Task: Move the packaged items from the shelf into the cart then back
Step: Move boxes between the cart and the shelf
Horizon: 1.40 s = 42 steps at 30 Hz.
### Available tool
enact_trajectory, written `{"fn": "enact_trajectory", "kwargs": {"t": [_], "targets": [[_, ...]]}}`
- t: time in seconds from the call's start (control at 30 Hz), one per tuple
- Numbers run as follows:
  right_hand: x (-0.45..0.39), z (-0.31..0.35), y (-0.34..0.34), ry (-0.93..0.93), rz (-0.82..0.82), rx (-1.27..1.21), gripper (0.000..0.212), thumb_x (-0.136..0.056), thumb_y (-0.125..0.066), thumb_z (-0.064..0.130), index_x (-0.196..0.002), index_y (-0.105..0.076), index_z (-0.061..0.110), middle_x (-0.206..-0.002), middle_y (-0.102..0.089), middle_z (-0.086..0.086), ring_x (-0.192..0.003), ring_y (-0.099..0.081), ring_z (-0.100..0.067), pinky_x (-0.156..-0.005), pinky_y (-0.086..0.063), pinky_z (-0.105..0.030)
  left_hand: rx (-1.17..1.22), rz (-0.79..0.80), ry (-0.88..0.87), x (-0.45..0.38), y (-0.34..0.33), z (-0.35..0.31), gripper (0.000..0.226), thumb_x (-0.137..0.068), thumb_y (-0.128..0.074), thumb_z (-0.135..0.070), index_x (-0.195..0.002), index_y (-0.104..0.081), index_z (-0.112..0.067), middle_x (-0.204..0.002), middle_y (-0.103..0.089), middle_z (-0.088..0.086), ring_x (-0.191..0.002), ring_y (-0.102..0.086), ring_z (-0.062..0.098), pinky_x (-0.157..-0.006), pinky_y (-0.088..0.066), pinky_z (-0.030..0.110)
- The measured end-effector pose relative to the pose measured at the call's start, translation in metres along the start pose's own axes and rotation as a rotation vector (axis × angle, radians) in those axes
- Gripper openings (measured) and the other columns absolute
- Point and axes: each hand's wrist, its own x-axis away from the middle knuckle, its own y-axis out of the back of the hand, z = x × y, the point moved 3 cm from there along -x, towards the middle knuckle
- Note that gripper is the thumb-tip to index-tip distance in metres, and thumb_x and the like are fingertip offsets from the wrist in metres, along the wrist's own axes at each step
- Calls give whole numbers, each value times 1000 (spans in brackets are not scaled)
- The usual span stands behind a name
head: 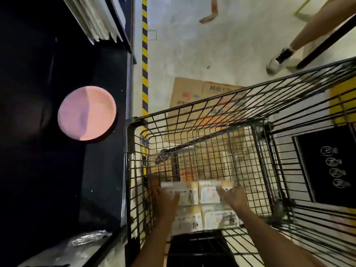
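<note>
The fingers [174, 197] of the left hand [166, 202] lie spread and fairly straight over the near-left corner of the upper-left packet [185, 192], pressing or resting on it rather than curling round it. The right hand [234, 197] reaches in from the other side, its fingers [221, 189] laid over the right edge of the upper-right packet [209, 191]; motion blur hides whether they merely touch or pinch it, so I cannot tell. With one hand at each outer edge, the pair looks bracketed, which would suit either squaring the packets up or lifting them together.

Just nearer the person than the fingers lie two more packets, a lower-left packet [189, 222] and a lower-right packet [221, 219], flat and edge to edge. That makes four visible, in a two-by-two block on the floor of the cart [133, 135], probably laid flat so they stay put on the wire.

Beyond the fingers, through the mesh, flattened cardboard [192, 93] lies on the floor. Far off to the left of the hands stands the dark shelf [107, 170], carrying one pink plate [86, 113]. Far ahead to the right, another person's leg and shoe [279, 58] show.
</note>
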Motion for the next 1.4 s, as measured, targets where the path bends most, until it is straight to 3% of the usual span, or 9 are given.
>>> {"fn": "enact_trajectory", "kwargs": {"t": [0.13, 0.23, 0.3, 0.43, 0.63, 0.83, 1.07, 1.2, 1.4], "targets": [[-33, -29, -18, 10, 38, 56, 99, -50, -66, 83, -73, -62, -13, -74, -68, -27, -71, -67, -41, -66, -54, -46, 12, -42, 53, 2, -3, -9, 70, -88, -66, -25, -141, -29, 0, -140, -39, 20, -124, -44, 35, -91, -42, 35], [-23, -22, -11, -9, -51, 114, 58, -70, -80, 48, -48, -46, 7, -52, -53, -12, -50, -52, -24, -55, -47, -39, 69, -71, 107, 7, -4, -13, 71, -85, -70, -19, -140, -30, 1, -139, -43, 20, -122, -47, 36, -92, -43, 37], [-5, -6, -3, -9, -113, 50, 42, -71, -83, 33, -68, -52, 5, -70, -59, -15, -62, -57, -24, -58, -45, -37, 125, -93, 132, 9, -3, -14, 72, -81, -74, -15, -138, -32, -1, -136, -48, 19, -118, -52, 36, -88, -46, 39], [-4, -9, 3, -32, -93, -68, 81, -65, -88, 27, -117, -35, -5, -98, -63, -19, -93, -62, -32, -75, -50, -35, 184, -127, 119, 12, 1, -13, 66, -69, -83, -13, -120, -43, -5, -120, -57, 12, -105, -59, 31, -73, -46, 31], [-95, -88, -10, 35, -126, -65, 138, -15, -72, 86, -122, -47, 4, -116, -61, -15, -107, -61, -33, -85, -56, -47, 252, -93, 72, 13, -4, -16, 56, -65, -86, -14, -104, -46, -10, -117, -53, 12, -105, -57, 31, -81, -53, 40], [16, 4, 12, 50, -36, -164, 62, -64, -87, 16, -106, -40, 9, -98, -60, -6, -96, -61, -27, -90, -53, -46, 267, -27, 42, 22, -5, -17, 63, -64, -87, -14, -102, -37, -17, -107, -60, 7, -95, -63, 28, -81, -54, 42], [39, 22, 26, 152, -85, -225, 64, -67, -86, 17, -114, -43, 3, -103, -66, -10, -90, -65, -27, -77, -56, -38, 370, -99, 54, 48, 16, -25, 71, -59, -89, -19, -116, -50, -3, -110, -62, 15, -96, -63, 31, -71, -57, 41], [57, 41, 48, 271, -80, -262, 52, -67, -84, 13, -106, -49, 10, -95, -67, -8, -82, -67, -23, -65, -58, -33, 655, -95, 56, 69, 31, -30, 89, -59, -90, -13, -135, -44, -5, -123, -60, 18, -108, -62, 33, -85, -56, 45], [95, 55, 87, 393, 68, -355, 53, -67, -82, 12, -112, -54, 10, -98, -68, -8, -86, -69, -19, -67, -57, -31, 920, -88, -32, 131, 62, -35, 49, -67, -80, 5, -109, -57, -9, -103, -68, 12, -93, -68, 27, -62, -60, 34]]}}
